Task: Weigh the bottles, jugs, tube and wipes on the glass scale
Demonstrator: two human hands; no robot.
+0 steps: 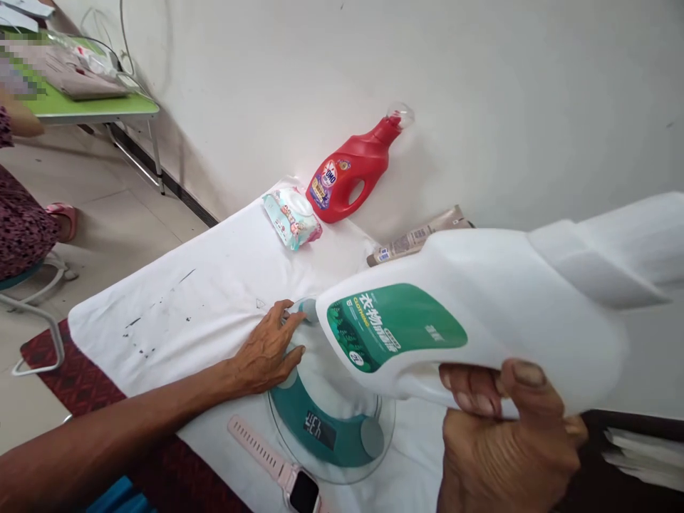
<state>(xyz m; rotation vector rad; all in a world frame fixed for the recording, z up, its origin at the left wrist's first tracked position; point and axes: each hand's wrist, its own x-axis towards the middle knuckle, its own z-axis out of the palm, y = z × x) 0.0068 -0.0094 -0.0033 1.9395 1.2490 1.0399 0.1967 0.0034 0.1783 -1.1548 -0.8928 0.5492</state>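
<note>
My right hand [507, 434] is wrapped round the handle of a large white laundry liquid bottle [496, 299] with a green label. The bottle leans over, its cap end pointing to the upper right, and its base hangs at or over a round glass scale [315, 417] with a teal band and a lit display. Whether the base touches the glass, I cannot tell. With fingers apart, my left hand [270, 349] rests at the scale's left edge, close to the bottle's base. Part of the scale is hidden behind the bottle.
A red detergent bottle [350, 174] stands by the wall beside a pack of wipes [293, 217]. Behind the white bottle lies a beige tube [409, 239]. A pink-strapped smartwatch [303, 490] lies on the white cloth [176, 306]. At left, a person sits near a green table [96, 107].
</note>
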